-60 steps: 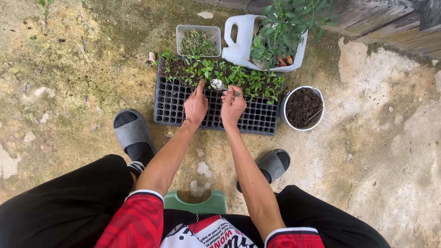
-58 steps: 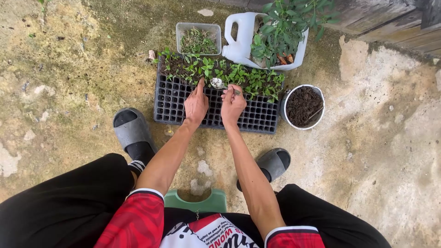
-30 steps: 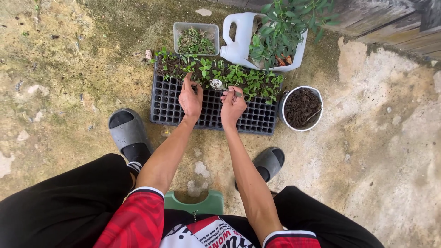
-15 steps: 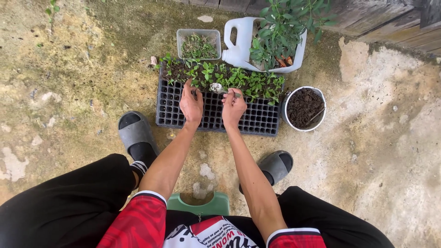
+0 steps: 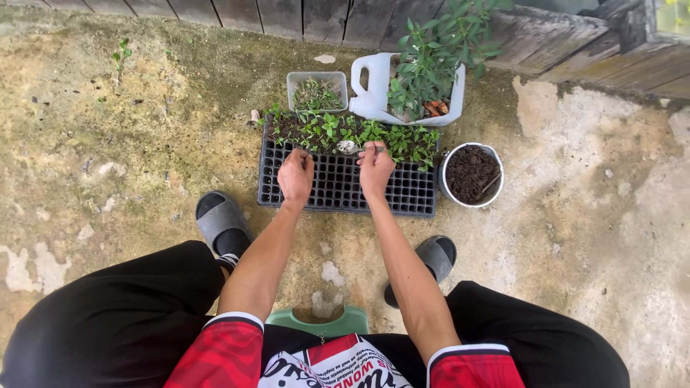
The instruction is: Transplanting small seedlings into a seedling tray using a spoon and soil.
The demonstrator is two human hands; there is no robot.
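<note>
the black seedling tray (image 5: 338, 188) lies on the rough concrete ground (image 5: 129, 144) in front of the seated person, and everything else is best placed against it. its far rows are filled with small green seedlings (image 5: 359, 133), while the near rows are bare open cells, so by the look of it roughly a third of the tray is planted and the larger part is left to fill. the left hand (image 5: 296, 176) hovers over the tray's middle rows, fingers curled loosely downward, and i cannot tell whether it pinches anything. the right hand (image 5: 375, 167) sits at the edge of the planted rows, fingers closed around a small metal tool (image 5: 352, 148) whose pale tip points left among the seedlings. just right of the tray stands a white pot of dark soil (image 5: 471, 174). beyond the tray are a clear tub of sprouts (image 5: 316, 92) and a cut white jug with a leafy plant (image 5: 424, 79). grey sandals (image 5: 221, 219) flank the tray's near side.
</note>
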